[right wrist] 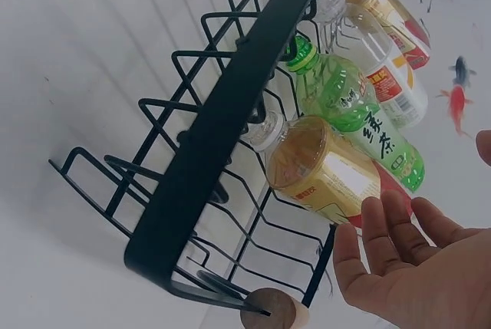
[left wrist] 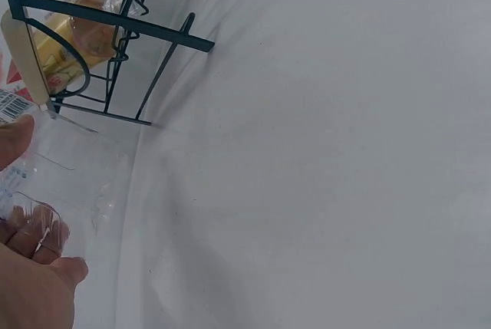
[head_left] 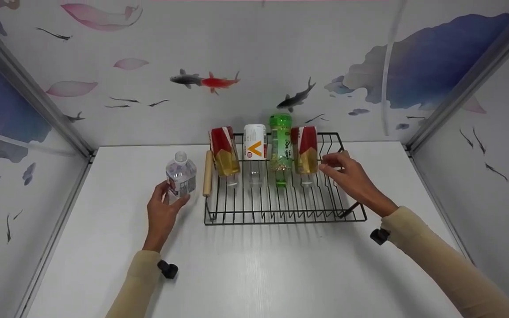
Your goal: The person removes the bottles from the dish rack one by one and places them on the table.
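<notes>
On the left, my left hand (head_left: 165, 210) grips a clear plastic bottle (head_left: 181, 179) with a pale printed label, its neck upward. This bottle (left wrist: 84, 168) looks see-through in the left wrist view. My right hand (head_left: 347, 176) is at the right of the rack, fingers loosely bent and holding nothing. Its fingertips (right wrist: 376, 218) are right by the nearest amber bottle (right wrist: 326, 168) with a red and gold label. That bottle leans in the black wire rack (head_left: 285, 217), neck down towards the front, beside a green bottle (head_left: 281, 141).
A white-labelled bottle (head_left: 255, 141) and another red and gold bottle (head_left: 224, 150) also lean in the rack. Wooden handles are fitted at its ends, the left handle (head_left: 208, 173) showing from above. The white table (head_left: 254, 269) meets painted panels at the back and sides.
</notes>
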Motion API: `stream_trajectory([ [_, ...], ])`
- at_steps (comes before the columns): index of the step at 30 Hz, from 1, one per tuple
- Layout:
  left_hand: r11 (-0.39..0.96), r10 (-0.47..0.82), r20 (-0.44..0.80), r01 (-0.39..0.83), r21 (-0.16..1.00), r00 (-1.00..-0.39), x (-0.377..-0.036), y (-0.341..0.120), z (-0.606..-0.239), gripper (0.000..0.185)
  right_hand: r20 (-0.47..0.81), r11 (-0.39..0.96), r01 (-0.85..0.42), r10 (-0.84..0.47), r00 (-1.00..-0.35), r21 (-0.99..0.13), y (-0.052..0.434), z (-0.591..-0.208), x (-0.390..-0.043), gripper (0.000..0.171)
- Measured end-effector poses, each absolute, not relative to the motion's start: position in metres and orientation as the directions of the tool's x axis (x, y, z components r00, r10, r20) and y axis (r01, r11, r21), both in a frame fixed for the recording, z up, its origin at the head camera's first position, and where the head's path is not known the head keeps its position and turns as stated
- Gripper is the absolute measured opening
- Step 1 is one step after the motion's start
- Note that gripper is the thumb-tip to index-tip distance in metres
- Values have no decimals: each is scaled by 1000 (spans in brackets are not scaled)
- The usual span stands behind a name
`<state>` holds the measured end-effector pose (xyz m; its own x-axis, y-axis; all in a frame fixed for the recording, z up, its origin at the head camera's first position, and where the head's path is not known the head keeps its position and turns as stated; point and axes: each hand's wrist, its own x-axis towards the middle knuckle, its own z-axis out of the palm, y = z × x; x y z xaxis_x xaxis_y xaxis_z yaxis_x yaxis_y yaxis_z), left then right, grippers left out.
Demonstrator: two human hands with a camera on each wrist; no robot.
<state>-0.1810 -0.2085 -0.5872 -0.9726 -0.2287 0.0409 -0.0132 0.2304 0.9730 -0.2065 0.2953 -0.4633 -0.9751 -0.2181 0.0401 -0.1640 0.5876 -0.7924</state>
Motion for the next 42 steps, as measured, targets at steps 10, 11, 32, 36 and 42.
stream_trajectory([
  [10, 230, -228, -19, -73, 971, -974, -187, -213, -594, 82, 34, 580, -146, -200, -979, -802, 296, -462, -211, 60],
  [11, 225, -229, -22, -75, 972, -973, -188, -213, -595, 82, 32, 580, -143, -198, -980, -802, 296, -462, -212, 60],
  [32, 205, -224, -21, -68, 976, -974, -196, -212, -608, 78, 18, 583, -126, -187, -982, -803, 297, -465, -213, 63],
  [36, 210, -214, 0, -46, 977, -977, -195, -212, -609, 78, 22, 582, -132, -191, -981, -802, 297, -465, -213, 63],
  [42, 220, -180, 20, -20, 975, -983, -194, -212, -611, 79, 44, 578, -153, -198, -979, -801, 298, -467, -213, 61],
])
